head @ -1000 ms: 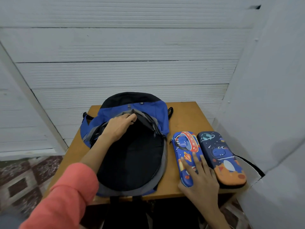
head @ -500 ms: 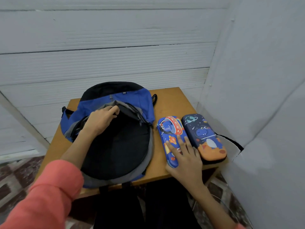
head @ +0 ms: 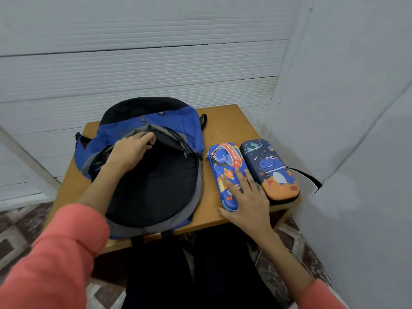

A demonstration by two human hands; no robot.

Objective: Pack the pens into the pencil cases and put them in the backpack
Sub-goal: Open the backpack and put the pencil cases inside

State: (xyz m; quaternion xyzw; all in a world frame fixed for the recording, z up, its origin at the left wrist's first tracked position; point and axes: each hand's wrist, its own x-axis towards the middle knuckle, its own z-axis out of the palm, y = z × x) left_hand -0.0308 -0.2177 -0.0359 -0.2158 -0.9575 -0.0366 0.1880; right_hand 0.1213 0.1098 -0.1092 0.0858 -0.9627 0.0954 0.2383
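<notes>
Fingers (head: 242, 178) of the right hand (head: 247, 198) lie straight and spread on the near half of the blue pencil case (head: 225, 163), gripping nothing. The left hand (head: 130, 150) curls its fingers over the grey rim of the open backpack (head: 156, 123), holding it. A darker pencil case (head: 267, 166) lies just beside the blue one, both closed on the wooden table (head: 229, 121), right of the backpack

— What's your count from where you stand?
— Pencil cases, two: the bright blue pencil case (head: 225, 161) and the navy pencil case (head: 269, 170).
— Bags?
— One backpack (head: 178, 128), only the one.
— Spread over how many surfaces?
— A single tabletop (head: 225, 121).
— Anything else to tally?
— Two salmon-pink sleeves: a left sleeve (head: 55, 253) and a right sleeve (head: 325, 295).
</notes>
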